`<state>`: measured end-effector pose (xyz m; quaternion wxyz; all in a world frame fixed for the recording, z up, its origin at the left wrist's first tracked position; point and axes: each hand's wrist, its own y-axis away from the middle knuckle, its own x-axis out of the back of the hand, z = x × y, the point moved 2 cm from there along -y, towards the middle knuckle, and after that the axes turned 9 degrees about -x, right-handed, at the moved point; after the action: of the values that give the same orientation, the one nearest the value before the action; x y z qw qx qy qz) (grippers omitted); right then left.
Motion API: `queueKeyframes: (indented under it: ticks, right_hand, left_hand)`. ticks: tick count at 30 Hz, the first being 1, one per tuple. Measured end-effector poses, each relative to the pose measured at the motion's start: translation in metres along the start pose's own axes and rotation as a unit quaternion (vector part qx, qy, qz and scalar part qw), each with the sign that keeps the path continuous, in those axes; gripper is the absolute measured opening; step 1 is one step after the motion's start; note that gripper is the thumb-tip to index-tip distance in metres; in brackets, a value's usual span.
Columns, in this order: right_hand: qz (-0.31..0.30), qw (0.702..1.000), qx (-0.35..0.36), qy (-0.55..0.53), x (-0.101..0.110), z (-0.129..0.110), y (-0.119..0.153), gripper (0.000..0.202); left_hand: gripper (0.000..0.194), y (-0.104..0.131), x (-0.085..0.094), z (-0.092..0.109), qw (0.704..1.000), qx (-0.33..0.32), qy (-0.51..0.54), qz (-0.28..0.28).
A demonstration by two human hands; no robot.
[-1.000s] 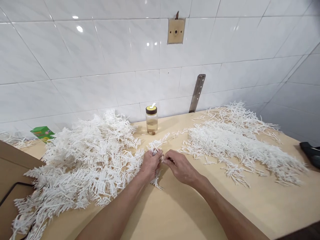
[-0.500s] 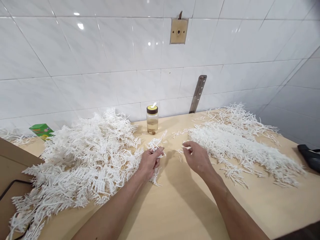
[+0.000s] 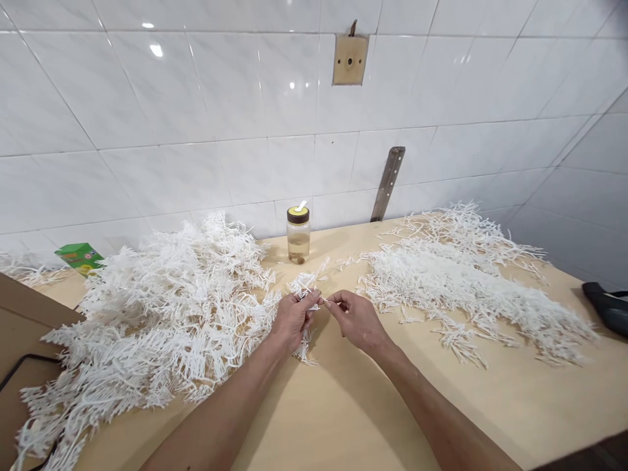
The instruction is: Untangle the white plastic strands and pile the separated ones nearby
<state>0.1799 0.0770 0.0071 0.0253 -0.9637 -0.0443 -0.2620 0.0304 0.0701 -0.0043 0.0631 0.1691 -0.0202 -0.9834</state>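
Note:
My left hand (image 3: pixel 293 319) is closed around a white branched plastic piece (image 3: pixel 303 282), whose thin twigs stick out above the thumb. Close beside it, my right hand (image 3: pixel 357 319) pinches a small white tip at the left fingertips; the fingers hide most of it. To the left spreads a large tangled heap of white branched pieces (image 3: pixel 186 314), reaching up to the left hand. A flatter pile of short white twigs (image 3: pixel 456 281) lies beyond and to the right of the right hand.
A jar (image 3: pixel 298 237) with a dark-rimmed lid and liquid inside stands behind my hands. A green box (image 3: pixel 78 257) is at the far left, near a brown carton (image 3: pixel 29 327). A metal bracket (image 3: pixel 388 184) leans on the tiled wall. A black object (image 3: pixel 608 309) sits at the right edge.
My right hand has moved left from the edge of the twig pile to the left hand, and its fingers have closed into a pinch. My left hand has stayed in place.

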Motion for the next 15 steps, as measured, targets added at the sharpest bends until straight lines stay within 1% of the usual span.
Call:
queueKeyframes:
  ticks: [2, 4, 6, 7, 8, 10, 11, 12, 13, 14, 15]
  right_hand:
    - [0.006, 1.0, 0.02, 0.013, -0.001, 0.0, 0.0, 0.029]
    - [0.001, 0.997, 0.073, 0.025, -0.001, -0.002, 0.001, 0.027]
    - [-0.024, 0.992, 0.125, 0.022, -0.001, -0.007, 0.006, 0.026]
    - [-0.054, 0.989, 0.136, 0.012, -0.001, -0.01, 0.009, 0.026]
    - [-0.099, 0.986, 0.136, -0.002, -0.001, -0.013, 0.013, 0.024]
    - [-0.214, 0.97, 0.114, -0.03, -0.003, -0.019, 0.021, 0.019]
    - [-0.26, 0.959, 0.104, -0.039, -0.003, -0.021, 0.024, 0.017]
    - [-0.283, 0.953, 0.098, -0.042, -0.002, -0.022, 0.025, 0.017]
    - [-0.278, 0.955, 0.096, -0.042, 0.001, -0.022, 0.024, 0.018]
    - [-0.244, 0.964, 0.096, -0.039, 0.007, -0.019, 0.02, 0.019]
    - [-0.19, 0.976, 0.095, -0.034, 0.015, -0.015, 0.014, 0.02]
  left_hand:
    - [0.042, 0.001, 0.0, 0.0, 1.0, -0.005, -0.003, 0.005]
    - [0.041, 0.0, -0.001, -0.001, 1.0, -0.011, -0.01, 0.015]
    - [0.044, -0.001, -0.002, -0.002, 0.999, -0.016, -0.018, 0.024]
    - [0.045, -0.003, -0.001, -0.002, 0.999, -0.017, -0.019, 0.033]
    - [0.045, -0.005, 0.0, -0.003, 0.999, -0.018, -0.018, 0.044]
    - [0.043, -0.008, 0.003, -0.003, 0.997, -0.023, -0.018, 0.066]
    - [0.042, -0.009, 0.004, -0.003, 0.997, -0.025, -0.019, 0.072]
    - [0.041, -0.009, 0.005, -0.003, 0.997, -0.025, -0.025, 0.07]
    - [0.041, -0.009, 0.006, -0.003, 0.997, -0.024, -0.035, 0.062]
    - [0.042, -0.008, 0.006, -0.003, 0.998, -0.023, -0.044, 0.048]
    - [0.043, -0.006, 0.006, -0.003, 0.998, -0.021, -0.048, 0.03]
